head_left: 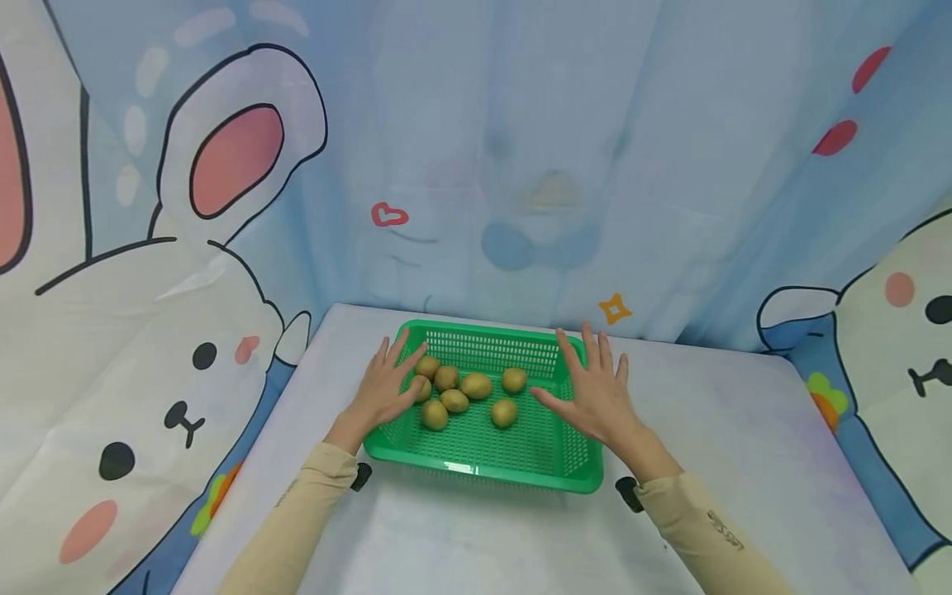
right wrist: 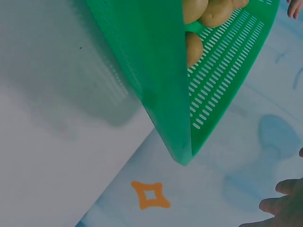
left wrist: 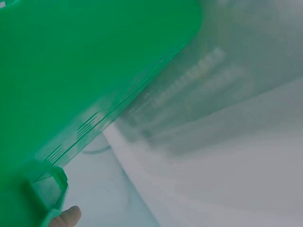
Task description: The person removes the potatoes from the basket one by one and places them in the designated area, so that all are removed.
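A green plastic basket [head_left: 483,473] with slotted walls sits on the white-covered table. Several potatoes [head_left: 476,386] lie in it, mostly bunched toward its left side. Over the left rim my left hand [head_left: 378,394] is held with its fingers spread, and it grips nothing. My right hand [head_left: 601,401] is likewise spread over the right rim, holding nothing; whether either hand touches the basket I cannot tell. In the right wrist view a few potatoes [right wrist: 217,13] show past the basket wall, and the right fingers [right wrist: 284,201] stand apart from it. The left wrist view shows one fingertip [left wrist: 71,215] beside the green rim.
The white table cover [head_left: 476,545] extends in front of the basket and to both sides. A blue curtain [head_left: 558,124] with cartoon prints hangs behind the table. Printed rabbit figures [head_left: 149,397] flank it. Dark wrist devices [head_left: 628,493] show at both cuffs.
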### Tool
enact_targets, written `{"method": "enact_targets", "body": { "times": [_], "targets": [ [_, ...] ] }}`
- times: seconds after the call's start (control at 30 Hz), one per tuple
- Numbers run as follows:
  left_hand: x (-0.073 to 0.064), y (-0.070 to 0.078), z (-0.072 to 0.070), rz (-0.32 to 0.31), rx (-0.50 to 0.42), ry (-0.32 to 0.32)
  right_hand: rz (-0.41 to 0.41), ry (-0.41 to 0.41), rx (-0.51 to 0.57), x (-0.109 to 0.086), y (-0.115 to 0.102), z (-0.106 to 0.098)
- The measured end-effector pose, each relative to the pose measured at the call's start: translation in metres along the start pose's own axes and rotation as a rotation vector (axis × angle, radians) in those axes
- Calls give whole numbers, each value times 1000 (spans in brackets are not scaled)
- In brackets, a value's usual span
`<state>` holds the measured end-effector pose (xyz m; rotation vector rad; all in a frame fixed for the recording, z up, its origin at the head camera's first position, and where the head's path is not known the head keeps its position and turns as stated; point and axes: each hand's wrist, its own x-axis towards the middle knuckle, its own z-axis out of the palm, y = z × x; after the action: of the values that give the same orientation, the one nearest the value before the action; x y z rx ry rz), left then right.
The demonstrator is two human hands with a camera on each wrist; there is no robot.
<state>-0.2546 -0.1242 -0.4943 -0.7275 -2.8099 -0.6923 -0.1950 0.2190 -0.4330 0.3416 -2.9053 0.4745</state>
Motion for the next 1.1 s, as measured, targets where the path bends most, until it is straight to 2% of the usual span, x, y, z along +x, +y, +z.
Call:
{"method": "enact_targets", "body": {
  "times": [0.27, 0.47, 0.7, 0.9, 1.1],
  "targets": [
    [-2, -4, 6, -13, -49, -2, -10, -12, -8, 4, -2, 2],
    [-5, -5, 4, -35, -56, -11, -26, -29, 7, 7, -5, 5],
    [-17, -8, 9, -33, -41, -13, -73, -62, 51, 7, -9, 16],
    [-14, -8, 9, -44, -99, 2, -91, -104, 152, 20, -3, 21],
    [-9, -11, 8, -56, -142, 3, -52, -184, 379, 37, 4, 22]
  ]
}}
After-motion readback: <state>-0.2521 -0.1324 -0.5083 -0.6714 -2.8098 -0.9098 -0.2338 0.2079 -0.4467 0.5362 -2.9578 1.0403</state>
